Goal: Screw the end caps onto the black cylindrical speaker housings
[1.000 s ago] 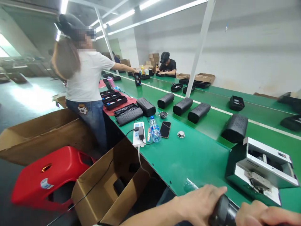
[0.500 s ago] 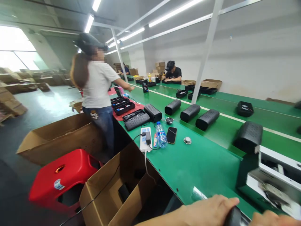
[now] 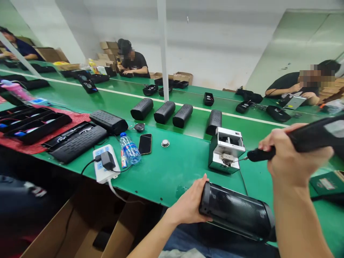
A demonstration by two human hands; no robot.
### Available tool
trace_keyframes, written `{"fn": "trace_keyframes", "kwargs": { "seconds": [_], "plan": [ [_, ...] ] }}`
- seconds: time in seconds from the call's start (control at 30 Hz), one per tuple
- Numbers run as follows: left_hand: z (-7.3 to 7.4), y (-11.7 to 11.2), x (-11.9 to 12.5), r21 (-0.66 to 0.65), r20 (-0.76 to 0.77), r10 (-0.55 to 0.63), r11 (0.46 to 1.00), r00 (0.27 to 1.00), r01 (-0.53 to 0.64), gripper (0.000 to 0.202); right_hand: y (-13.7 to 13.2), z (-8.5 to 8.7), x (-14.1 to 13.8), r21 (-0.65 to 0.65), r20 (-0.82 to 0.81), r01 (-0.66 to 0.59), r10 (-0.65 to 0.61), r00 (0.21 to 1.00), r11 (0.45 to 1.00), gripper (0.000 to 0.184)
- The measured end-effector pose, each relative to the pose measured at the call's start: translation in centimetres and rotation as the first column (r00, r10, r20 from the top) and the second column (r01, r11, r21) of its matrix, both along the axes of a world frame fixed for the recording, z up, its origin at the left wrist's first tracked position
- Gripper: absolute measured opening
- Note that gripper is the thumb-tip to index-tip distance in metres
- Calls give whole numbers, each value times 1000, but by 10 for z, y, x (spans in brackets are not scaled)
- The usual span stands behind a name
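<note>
Worktop (image 3: 188,168): green, speaker (image 3: 236,211) at near edge.
Left hand (image 3: 192,204): your fingers cup its end.
Right hand (image 3: 290,157): fingers clasp screwdriver (image 3: 309,138).
Feel: likely stiff, slick; grip ends.

Our right hand (image 3: 292,157) wraps the black pistol-shaped electric screwdriver (image 3: 311,136), whose rear runs off the right edge, smeared by blur. Our right forearm covers the far end of the glossy black cylindrical speaker shell (image 3: 236,211), and our left hand (image 3: 188,208) hides part of its near rim. We cannot tell whether the screwdriver's fine tip touches the small silver box-shaped screw feeder (image 3: 227,148). At lower left, a dark blurred shape (image 3: 24,200) stays unreadable to us. The bottom edge cuts the brown cardboard box (image 3: 88,229). The print on the clear plastic water bottle (image 3: 130,148) is too small to read.
</note>
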State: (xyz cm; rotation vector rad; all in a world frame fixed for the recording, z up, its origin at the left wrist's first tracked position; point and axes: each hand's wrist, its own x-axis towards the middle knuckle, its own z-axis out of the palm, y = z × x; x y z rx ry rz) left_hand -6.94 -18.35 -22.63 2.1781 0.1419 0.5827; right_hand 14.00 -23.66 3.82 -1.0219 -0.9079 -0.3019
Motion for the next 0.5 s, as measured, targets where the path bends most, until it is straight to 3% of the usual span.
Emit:
{"fn": "trace_keyframes", "kwargs": {
  "seconds": [0.17,0.5],
  "plan": [
    [0,0,1,-6,19,13,1000,1000,-13,171,22,-19,12,-66,21,-26,28,999,997,21],
    [-1,1,1,5,35,1,1000,999,-1,171,31,-23,20,-145,-42,-34,28,999,989,21]
  ]
}}
